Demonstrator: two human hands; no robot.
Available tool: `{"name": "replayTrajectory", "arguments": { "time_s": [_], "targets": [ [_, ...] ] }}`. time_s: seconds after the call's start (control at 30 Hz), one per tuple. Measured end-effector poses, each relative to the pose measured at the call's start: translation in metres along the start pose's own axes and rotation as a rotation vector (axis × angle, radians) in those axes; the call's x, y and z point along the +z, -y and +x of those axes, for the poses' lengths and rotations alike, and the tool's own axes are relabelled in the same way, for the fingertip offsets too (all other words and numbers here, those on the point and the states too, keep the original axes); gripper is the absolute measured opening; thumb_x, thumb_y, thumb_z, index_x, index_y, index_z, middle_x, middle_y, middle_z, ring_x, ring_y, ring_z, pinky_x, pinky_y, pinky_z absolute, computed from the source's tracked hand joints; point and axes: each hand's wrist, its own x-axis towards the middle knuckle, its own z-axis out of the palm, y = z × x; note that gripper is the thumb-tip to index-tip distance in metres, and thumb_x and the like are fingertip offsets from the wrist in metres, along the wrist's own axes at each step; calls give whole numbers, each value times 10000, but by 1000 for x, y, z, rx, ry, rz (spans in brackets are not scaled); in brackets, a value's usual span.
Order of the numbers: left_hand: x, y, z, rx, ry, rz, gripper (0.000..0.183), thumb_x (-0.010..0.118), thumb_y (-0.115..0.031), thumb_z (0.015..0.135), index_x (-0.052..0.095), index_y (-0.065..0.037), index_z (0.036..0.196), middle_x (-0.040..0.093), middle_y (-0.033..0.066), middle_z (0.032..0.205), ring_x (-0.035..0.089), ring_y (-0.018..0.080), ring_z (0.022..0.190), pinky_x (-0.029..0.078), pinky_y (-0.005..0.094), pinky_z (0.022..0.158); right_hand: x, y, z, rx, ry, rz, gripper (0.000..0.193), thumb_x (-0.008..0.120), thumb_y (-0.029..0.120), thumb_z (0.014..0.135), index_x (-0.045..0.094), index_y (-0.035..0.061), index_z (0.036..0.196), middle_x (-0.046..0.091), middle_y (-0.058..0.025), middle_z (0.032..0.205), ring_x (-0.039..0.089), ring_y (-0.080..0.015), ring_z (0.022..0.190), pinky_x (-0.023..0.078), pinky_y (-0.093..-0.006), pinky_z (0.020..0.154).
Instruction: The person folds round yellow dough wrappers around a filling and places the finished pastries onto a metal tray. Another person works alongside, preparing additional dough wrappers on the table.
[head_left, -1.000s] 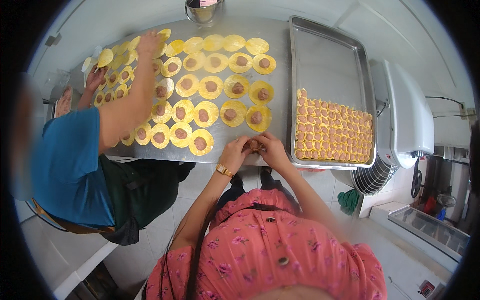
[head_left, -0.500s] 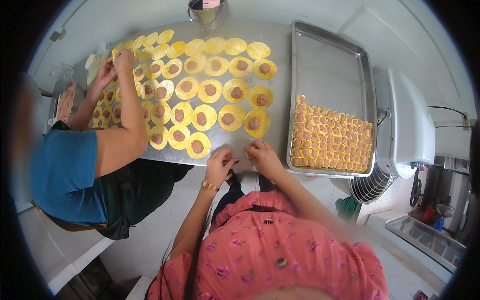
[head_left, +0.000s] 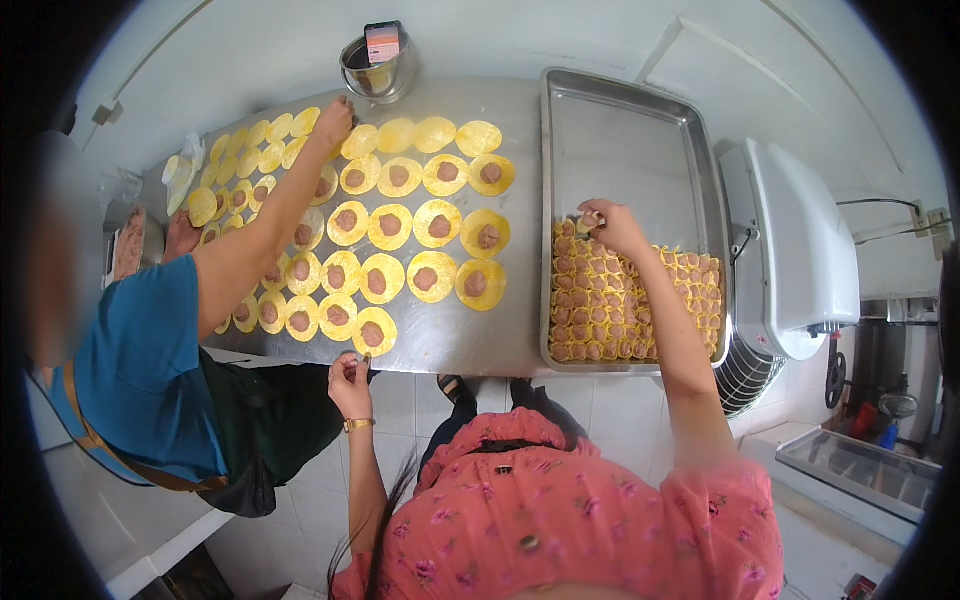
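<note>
My right hand is over the metal tray, pinching an open-topped dumpling at the far left end of the packed rows. Those dumplings, yellow wrappers around pink meat, fill the tray's near half. Down by the table's near edge, my left hand has thumb and fingers slightly apart. Its fingertips are just below the nearest yellow round wrapper, which carries a ball of meat. Whether they touch the wrapper's rim I cannot tell.
More wrappers, many topped with meat, cover the steel table. A co-worker's arm reaches across them from the left. A metal bucket with a phone stands at the back. Right of the tray is a white machine.
My right hand has moved from the table's front edge to the tray with a dumpling. My left hand has gone left toward the nearest wrapper. The co-worker's arm now stretches toward the back.
</note>
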Motion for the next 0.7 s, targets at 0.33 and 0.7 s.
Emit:
{"name": "replayTrajectory", "arguments": {
  "time_s": [0.33, 0.7],
  "targets": [
    [9, -5, 7, -5, -33, 40, 180, 668, -18, 710, 607, 14, 876, 612, 92, 803, 599, 166, 660, 491, 274, 608, -1, 5, -8, -76, 130, 61, 432, 495, -83, 644, 610, 47, 1040, 622, -147, 1012, 604, -311, 878, 492, -364, 762],
    [7, -14, 12, -21, -31, 101, 134, 664, -70, 730, 624, 9, 830, 636, 82, 703, 611, 161, 623, 485, 286, 600, 7, -2, -4, -46, 126, -62, 333, 518, -16, 721, 641, 69, 1019, 629, -151, 980, 589, -325, 905, 476, -367, 796]
  ]
}}
